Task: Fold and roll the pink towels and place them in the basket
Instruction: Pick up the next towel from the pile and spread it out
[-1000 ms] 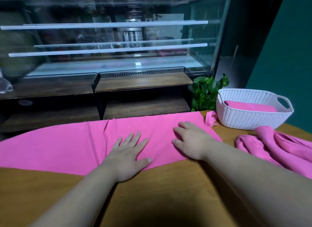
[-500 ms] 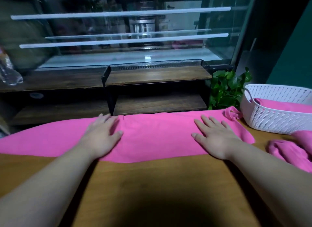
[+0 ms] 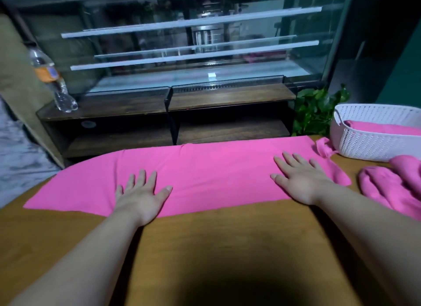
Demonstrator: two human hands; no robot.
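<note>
A long pink towel (image 3: 205, 169) lies flat as a folded strip across the far side of the wooden table (image 3: 227, 248). My left hand (image 3: 141, 194) presses flat on its left part, fingers spread. My right hand (image 3: 300, 178) lies flat near its right end. A white perforated basket (image 3: 364, 144) stands at the right with a pink towel (image 3: 382, 129) inside. A crumpled heap of pink towels (image 3: 391, 187) sits on the table in front of the basket.
A dark wooden shelf unit (image 3: 173, 105) stands beyond the table, with a glass display case behind it. A plastic water bottle (image 3: 51, 78) stands on the shelf's left end. A green leafy plant (image 3: 316, 110) sits left of the basket.
My left hand slid leftward along the towel, away from my right hand, and the fabric now lies smoother. The view swung left, so the basket sits nearer the right edge.
</note>
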